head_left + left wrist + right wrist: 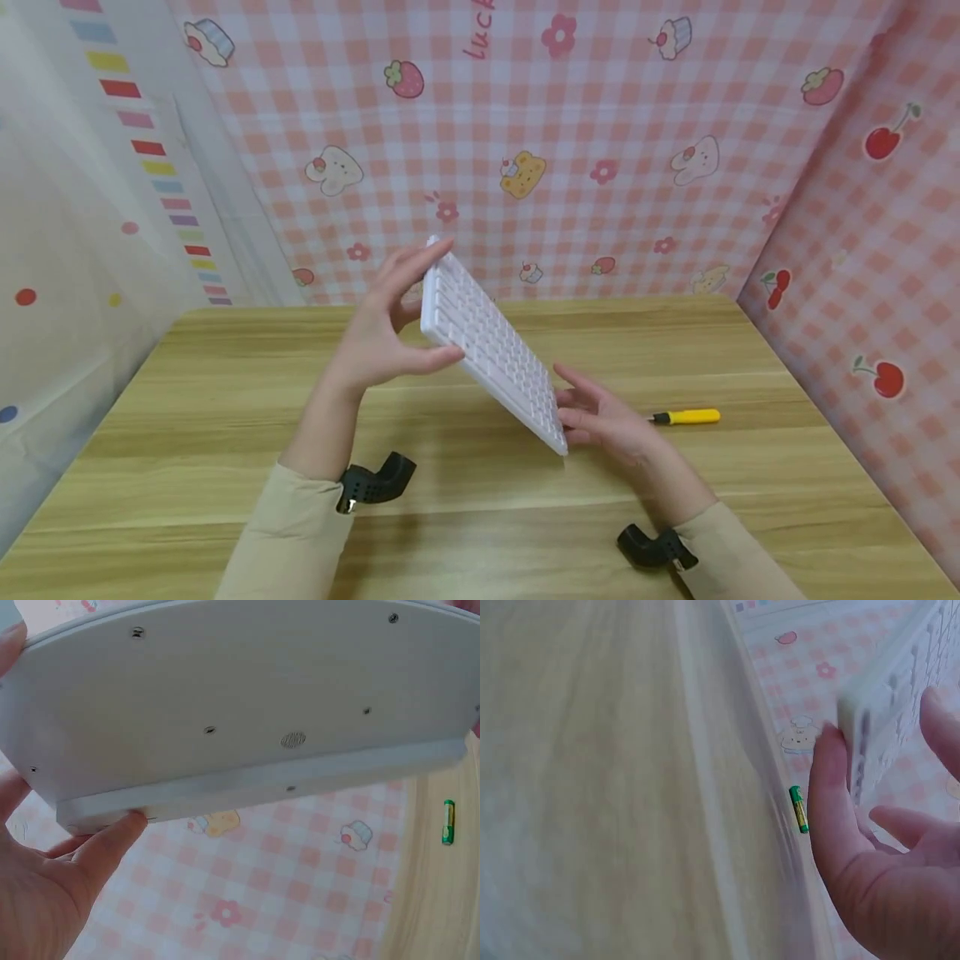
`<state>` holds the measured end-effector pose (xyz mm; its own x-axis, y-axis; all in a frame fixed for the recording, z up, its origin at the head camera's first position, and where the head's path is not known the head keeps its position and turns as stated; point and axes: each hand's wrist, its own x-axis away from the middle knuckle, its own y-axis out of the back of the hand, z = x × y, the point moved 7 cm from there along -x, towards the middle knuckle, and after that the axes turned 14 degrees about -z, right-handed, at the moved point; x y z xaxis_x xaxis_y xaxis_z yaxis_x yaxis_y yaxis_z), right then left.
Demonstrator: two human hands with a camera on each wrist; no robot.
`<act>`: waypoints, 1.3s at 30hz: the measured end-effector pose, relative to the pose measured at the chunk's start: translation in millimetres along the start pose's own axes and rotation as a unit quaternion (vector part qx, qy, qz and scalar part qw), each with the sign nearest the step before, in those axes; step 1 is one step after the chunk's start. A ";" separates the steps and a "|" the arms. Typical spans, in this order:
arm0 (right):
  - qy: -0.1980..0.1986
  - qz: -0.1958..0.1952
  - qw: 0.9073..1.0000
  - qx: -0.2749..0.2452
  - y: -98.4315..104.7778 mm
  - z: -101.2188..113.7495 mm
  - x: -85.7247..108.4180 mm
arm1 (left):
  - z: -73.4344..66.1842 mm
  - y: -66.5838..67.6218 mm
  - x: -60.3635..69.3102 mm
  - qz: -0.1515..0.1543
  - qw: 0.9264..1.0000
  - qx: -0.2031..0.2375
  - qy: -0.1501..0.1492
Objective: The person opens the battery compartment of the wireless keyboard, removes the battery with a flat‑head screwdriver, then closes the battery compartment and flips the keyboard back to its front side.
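Observation:
A white keyboard [498, 346] is held up off the table, tilted, with its left end raised and its right end low. My left hand [382, 333] grips the raised end, thumb on the near edge and fingers over the far side. At the low end, my right hand [603, 421] holds the keyboard between thumb and fingers. In the left wrist view the keyboard's underside [247, 682] shows several small screws and an oval patch of fine lines. The right wrist view shows the keyboard's end [862, 727] between the right hand's [885, 877] fingers.
A screwdriver with a yellow handle [693, 416] lies on the wooden table [225, 400], right of the right hand; its tip is hidden. A green battery [448, 822] lies on the table's far part in both wrist views. Pink checked cloth [465, 125] hangs behind.

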<state>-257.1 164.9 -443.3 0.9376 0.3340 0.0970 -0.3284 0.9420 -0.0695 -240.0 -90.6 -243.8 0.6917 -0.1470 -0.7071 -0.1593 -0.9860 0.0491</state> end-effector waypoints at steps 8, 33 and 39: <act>0.010 -0.080 0.995 0.063 21.0 7.6 4.3 | 16.7 17.1 22.4 -0.004 0.999 -0.045 0.023; 0.063 -0.157 0.962 0.216 50.0 40.7 14.9 | 74.7 47.4 82.2 0.043 0.970 -0.167 0.173; 0.082 -0.156 0.957 0.231 48.2 44.0 14.4 | 86.5 50.7 94.0 0.050 0.960 -0.189 0.201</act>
<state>-264.5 216.6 -401.6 0.9911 0.0599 -0.1185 -0.0094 0.9220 0.3872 -244.0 -147.6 -368.8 0.9140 -0.1859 -0.3606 -0.0245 -0.9125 0.4083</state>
